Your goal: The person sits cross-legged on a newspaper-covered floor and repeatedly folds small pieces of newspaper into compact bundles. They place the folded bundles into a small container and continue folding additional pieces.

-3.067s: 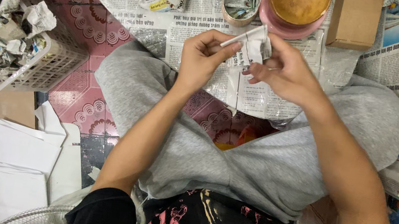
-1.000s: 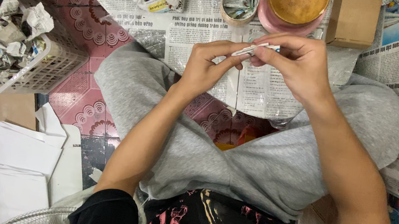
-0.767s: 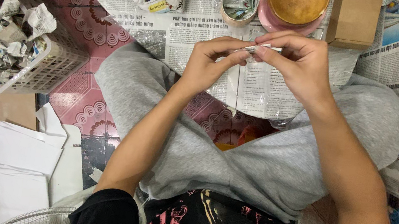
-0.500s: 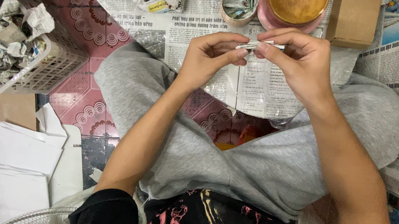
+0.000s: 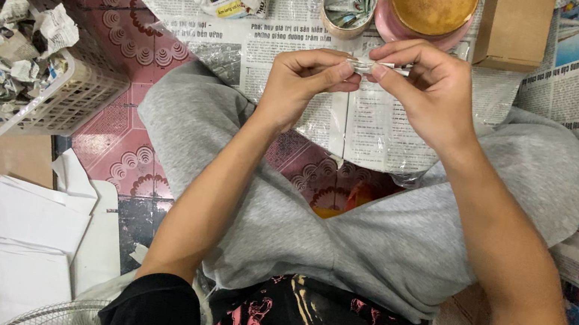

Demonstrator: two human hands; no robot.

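Both hands, left hand (image 5: pixel 308 82) and right hand (image 5: pixel 424 91), now pinch the thin rolled paper strip (image 5: pixel 378 66) just below the pink bowl (image 5: pixel 424 12), rolled tighter than three seconds ago, suggesting rolling nears completion

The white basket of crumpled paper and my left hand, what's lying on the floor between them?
In the head view, between the white basket and the left hand lie patterned red floor tiles and the grey-trousered left knee; newspaper covers the floor further up.
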